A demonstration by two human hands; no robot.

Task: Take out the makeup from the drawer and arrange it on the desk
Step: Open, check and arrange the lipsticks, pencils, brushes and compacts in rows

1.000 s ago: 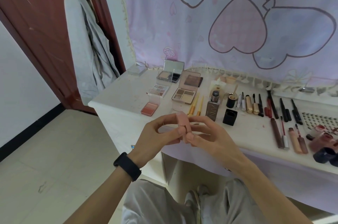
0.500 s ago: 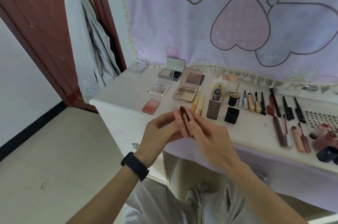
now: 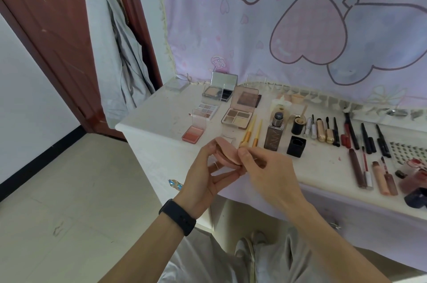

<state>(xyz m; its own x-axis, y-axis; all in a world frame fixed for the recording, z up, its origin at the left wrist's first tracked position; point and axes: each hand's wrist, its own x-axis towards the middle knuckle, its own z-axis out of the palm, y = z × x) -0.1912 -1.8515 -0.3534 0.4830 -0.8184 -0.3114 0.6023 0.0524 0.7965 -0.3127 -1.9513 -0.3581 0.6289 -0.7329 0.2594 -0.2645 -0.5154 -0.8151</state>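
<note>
A small round pink compact (image 3: 227,152) is held in front of the white desk (image 3: 159,118), its lid swung open. My left hand (image 3: 205,176) cradles its base from below and behind. My right hand (image 3: 265,171) pinches the lid's edge between thumb and forefinger. On the desk lie an open blush (image 3: 193,134), open eyeshadow palettes (image 3: 239,118), two gold brushes (image 3: 250,132), a foundation bottle (image 3: 273,136) and a row of lipsticks and pencils (image 3: 342,130).
A grey garment (image 3: 115,56) hangs on the brown door (image 3: 53,28) at the left. A pink patterned cloth (image 3: 300,23) covers the wall behind the desk. A blue drawer knob (image 3: 175,183) sticks out below the desk's front. My knees are under the desk.
The compact went from shut between both hands to open; its lid now faces me. Both hands have risen slightly toward the desk.
</note>
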